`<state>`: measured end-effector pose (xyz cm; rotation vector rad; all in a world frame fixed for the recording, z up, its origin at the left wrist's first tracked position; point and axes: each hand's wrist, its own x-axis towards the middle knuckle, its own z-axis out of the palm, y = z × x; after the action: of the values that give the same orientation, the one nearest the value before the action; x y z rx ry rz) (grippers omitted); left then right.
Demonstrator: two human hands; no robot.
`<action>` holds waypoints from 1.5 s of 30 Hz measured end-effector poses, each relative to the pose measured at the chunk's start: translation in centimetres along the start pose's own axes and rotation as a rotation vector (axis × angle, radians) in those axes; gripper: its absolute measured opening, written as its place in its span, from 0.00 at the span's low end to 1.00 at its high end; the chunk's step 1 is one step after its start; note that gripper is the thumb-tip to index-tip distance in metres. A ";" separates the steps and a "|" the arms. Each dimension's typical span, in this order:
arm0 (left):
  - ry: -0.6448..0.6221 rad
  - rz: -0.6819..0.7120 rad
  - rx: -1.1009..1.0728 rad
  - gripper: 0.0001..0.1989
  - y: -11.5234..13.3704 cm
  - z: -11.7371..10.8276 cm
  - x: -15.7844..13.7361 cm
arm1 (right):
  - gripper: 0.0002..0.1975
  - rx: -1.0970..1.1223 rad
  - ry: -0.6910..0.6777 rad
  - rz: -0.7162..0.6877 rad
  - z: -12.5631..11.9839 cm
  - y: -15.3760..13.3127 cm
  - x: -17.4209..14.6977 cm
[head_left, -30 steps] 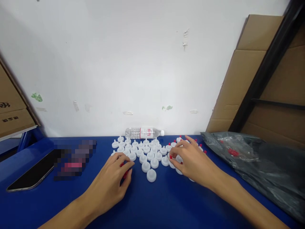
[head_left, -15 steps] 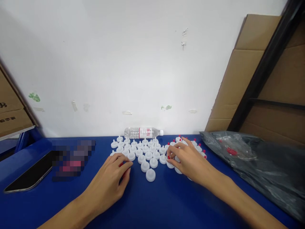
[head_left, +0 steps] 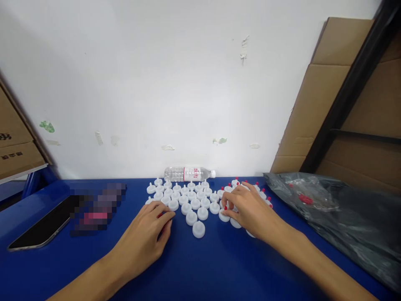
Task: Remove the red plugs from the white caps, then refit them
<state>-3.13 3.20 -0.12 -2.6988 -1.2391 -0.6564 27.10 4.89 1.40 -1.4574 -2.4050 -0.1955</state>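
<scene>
Several white nozzle caps (head_left: 198, 229) stand spout-up in a cluster on the blue table, with bare spouts. On the right, more white caps carry small red tip caps (head_left: 237, 179) on their spouts. My right hand (head_left: 247, 208) pinches the red tip (head_left: 225, 208) of a white cap at the near left of that group, thumb and index finger around it; its palm covers several caps. My left hand (head_left: 145, 234) rests curled at the left edge of the bare-spout cluster, closed over something red, seemingly red tip caps, mostly hidden by the fingers.
A clear bottle (head_left: 191, 174) lies against the white wall behind the caps. At left are a phone (head_left: 44, 223) and a blurred-out item (head_left: 98, 209). A dark plastic bag (head_left: 338, 225) with a clear packet of red pieces (head_left: 305, 199) covers the right side, beside cardboard (head_left: 319, 96).
The fingers of my right hand have drawn together and come down around the red tip. My left hand stays nearly still. The view has shifted slightly.
</scene>
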 end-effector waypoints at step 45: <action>0.126 -0.184 -0.509 0.11 0.8 -0.6 0.3 | 0.17 0.183 0.137 -0.333 -0.7 -5.8 -1.4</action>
<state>-2.59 2.69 0.61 -2.8765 -1.4643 -1.3031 22.73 0.81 1.90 -0.9299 -2.4630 -0.1413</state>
